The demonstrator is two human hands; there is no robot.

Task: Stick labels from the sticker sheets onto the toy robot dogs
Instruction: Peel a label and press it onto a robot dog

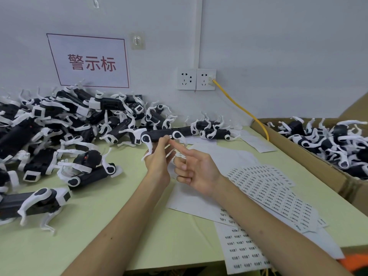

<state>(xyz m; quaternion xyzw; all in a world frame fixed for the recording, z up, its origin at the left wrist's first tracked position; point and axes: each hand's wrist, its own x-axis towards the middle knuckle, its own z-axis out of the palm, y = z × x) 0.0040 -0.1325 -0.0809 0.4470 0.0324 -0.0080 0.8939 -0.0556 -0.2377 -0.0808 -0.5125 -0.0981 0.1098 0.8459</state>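
Leftward, toy dogs (59, 126) crowd table (95, 196).

I saw the green table (119, 226): toy robot dogs (41, 163) heaped at left, sticker sheets (274, 192) spread at lower right.

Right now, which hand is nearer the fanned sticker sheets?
Right. The right hand hovers just left of the fanned sticker sheets; the left hand is farther left, holding a toy robot dog.
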